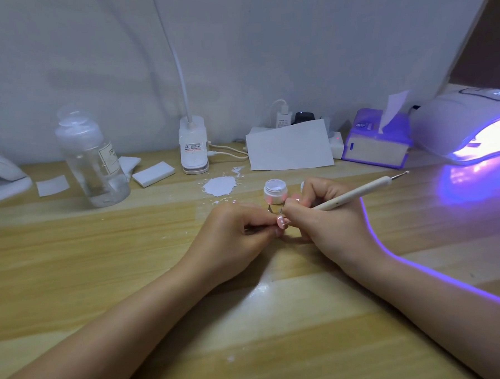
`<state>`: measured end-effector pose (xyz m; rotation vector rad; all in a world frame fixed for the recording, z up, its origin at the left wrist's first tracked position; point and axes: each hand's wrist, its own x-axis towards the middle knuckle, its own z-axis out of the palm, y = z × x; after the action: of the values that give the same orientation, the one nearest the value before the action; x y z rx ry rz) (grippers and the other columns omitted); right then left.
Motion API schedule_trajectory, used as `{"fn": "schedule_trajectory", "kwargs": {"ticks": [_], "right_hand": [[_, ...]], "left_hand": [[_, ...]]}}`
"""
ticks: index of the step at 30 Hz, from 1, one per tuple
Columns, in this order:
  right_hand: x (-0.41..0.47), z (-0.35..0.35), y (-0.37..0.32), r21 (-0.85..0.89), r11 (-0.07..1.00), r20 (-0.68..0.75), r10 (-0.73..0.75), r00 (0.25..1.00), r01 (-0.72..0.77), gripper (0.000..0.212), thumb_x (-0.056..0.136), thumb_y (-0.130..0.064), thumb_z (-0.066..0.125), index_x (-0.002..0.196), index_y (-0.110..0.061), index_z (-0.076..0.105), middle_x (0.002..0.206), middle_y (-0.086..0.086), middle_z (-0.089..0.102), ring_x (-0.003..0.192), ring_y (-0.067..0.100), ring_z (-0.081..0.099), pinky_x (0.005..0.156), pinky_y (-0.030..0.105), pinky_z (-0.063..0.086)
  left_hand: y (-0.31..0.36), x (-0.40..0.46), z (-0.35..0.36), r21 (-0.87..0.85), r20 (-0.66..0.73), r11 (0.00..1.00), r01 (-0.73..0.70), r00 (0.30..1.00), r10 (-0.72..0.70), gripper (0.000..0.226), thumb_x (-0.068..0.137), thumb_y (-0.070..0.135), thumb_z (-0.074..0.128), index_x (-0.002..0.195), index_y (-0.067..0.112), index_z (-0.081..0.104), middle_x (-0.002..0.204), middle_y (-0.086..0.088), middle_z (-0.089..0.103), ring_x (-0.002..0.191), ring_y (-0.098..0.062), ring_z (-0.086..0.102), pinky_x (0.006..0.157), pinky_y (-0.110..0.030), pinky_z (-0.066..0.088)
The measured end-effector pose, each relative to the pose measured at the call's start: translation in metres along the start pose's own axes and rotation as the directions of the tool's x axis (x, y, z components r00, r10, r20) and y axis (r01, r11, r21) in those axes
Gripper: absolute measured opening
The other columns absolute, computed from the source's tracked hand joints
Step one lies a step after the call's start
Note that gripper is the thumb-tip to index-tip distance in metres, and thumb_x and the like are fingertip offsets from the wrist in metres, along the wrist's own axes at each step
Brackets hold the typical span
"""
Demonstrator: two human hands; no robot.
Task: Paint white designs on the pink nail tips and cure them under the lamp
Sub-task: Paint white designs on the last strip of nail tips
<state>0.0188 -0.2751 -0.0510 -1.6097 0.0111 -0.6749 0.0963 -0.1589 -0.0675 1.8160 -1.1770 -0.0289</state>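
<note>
Pink, the small oval nail tip (368, 218) with two white dots on it sits at the middle of the pale wooden table (101, 255), pinched at the fingertips of the left hand (239, 236), which is curled closed around a thin metal holder (252, 229) that carries the tip. Two more pink tips on wire stems (269, 201) rise just behind the fingers. The right hand (325, 217) grips a slim cream dotting pen (356, 194) in a writing hold, its working end down at the dotted tip and its metal ball end pointing up and right. Just beyond both hands stands a small open white jar of white gel (275, 191), with a splash of dried white paint (220, 185) on the wood beside it. At the far right a white curing lamp (465, 120) glows violet and throws purple light over the table and the right forearm. Along the wall stand a clear plastic pump bottle (92, 160), white pads (153, 174), a white clip lamp base (194, 147), a sheet of white paper (290, 146) and a purple tissue box (379, 137)
</note>
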Motion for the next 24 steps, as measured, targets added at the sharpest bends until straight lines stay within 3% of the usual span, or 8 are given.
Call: {"fn": "schedule_trajectory", "kwargs": {"ticks": [24], "right_hand": [[0.0005, -0.0004, 0.0002, -0.026, 1.000, 0.007, -0.001, 1.000, 0.001, 0.047, 0.076, 0.021, 0.050, 0.046, -0.013, 0.037, 0.029, -0.010, 0.041, 0.033, -0.004, 0.047, 0.044, 0.001, 0.035]], "left_hand": [[0.0010, 0.0000, 0.0000, 0.015, -0.006, 1.000, 0.004, 1.000, -0.004, 0.011, 0.080, 0.006, 0.067, 0.084, 0.011, 0.075, 0.077, -0.003, 0.072, 0.076, -0.013, 0.064, 0.072, -0.032, 0.048]]}}
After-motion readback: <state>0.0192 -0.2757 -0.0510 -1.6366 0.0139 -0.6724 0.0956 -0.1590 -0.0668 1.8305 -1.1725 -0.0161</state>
